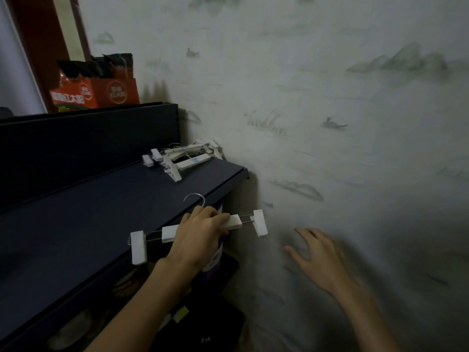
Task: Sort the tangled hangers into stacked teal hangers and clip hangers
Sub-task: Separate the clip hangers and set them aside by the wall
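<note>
My left hand (pixel 196 233) grips the middle bar of a white clip hanger (pixel 234 222), held level just off the front edge of the dark shelf (pixel 88 212). Its metal hook rises above my knuckles and a white clip sits at each end. A pile of white clip hangers (pixel 182 157) lies at the shelf's far right corner against the wall. My right hand (pixel 314 255) hovers to the right with fingers spread, holding nothing. No teal hangers are in view.
A patterned pale wall (pixel 330 123) fills the right side. An orange and black snack bag (pixel 96 85) stands on the raised back ledge. Dark items and a purple-and-white container (pixel 215 255) sit under the shelf.
</note>
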Demonstrator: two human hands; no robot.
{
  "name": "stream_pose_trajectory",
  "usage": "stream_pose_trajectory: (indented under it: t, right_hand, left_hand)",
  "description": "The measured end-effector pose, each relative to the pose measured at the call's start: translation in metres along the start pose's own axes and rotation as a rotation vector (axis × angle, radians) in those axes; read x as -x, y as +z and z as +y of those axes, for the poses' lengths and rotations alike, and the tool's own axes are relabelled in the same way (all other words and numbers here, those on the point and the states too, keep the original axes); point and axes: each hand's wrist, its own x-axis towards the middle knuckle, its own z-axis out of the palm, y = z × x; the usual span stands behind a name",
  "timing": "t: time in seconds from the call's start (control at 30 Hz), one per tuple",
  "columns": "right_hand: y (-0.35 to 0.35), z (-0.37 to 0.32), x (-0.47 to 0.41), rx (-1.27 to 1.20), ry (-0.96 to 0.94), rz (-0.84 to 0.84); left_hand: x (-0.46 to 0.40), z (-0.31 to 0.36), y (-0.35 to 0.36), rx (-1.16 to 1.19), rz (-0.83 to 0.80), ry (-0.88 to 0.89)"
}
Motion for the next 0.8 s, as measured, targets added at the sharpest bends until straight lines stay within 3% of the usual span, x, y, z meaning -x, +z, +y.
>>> stream_pose_trajectory:
  t: [0.3,0.8]
  right_hand:
    - [0.002,-0.003,-0.118,-0.039,-0.04,0.047]
    - [0.068,-0.042,-0.281,-0.144,-0.345,-0.125]
  left_hand:
    - [-0.104,-0.049,0.031,-0.024,0.005,0.0]
    - [-0.198,-0.13,0.062,-0.11,0.022,-0.214]
